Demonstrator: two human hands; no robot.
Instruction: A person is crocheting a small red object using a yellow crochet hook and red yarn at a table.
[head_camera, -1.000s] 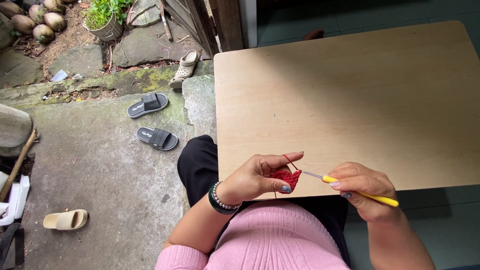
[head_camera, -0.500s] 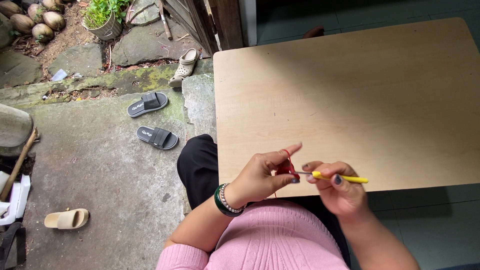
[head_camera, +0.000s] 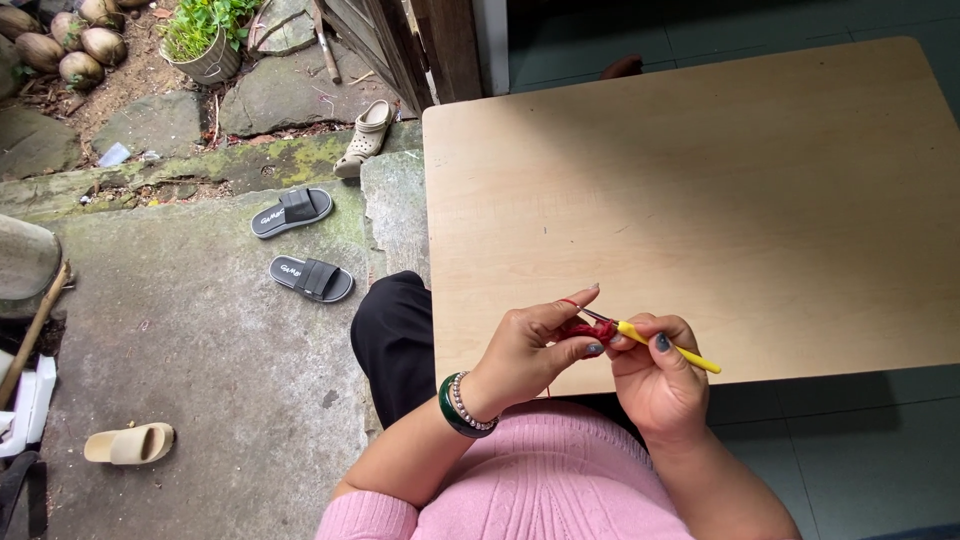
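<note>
Small red crochet piece (head_camera: 588, 330) low in the frame, a little right of centre, just above the near edge of the wooden table (head_camera: 700, 180); pinched between thumb and fingers of the left hand (head_camera: 530, 350), closed on it, with a strand of red yarn (head_camera: 570, 303) looped over the raised forefinger. Directly to the right, touching the piece: metal tip of the crochet hook (head_camera: 660, 345), yellow handle running down and to the right, so long axis slanted from upper left at the yarn to lower right past the knuckles. Held in the right hand (head_camera: 655, 375), fingers curled shut around the handle close to the tip. Both hands nearly touching, red piece between them, left hand the holder, right hand the one bringing the point in from the right.

Further out: green bangle and bead bracelet (head_camera: 462, 405) on the left wrist, pink sweater (head_camera: 560, 490) along the bottom edge, black trouser leg (head_camera: 395, 340) left of the table. Centre left of the frame: pair of black slides (head_camera: 300, 245) on concrete; beige clog (head_camera: 365, 135) above them by the step; another beige slipper (head_camera: 130, 443) at lower left; potted plant (head_camera: 205, 40) and coconuts (head_camera: 70, 45) in the upper left
</note>
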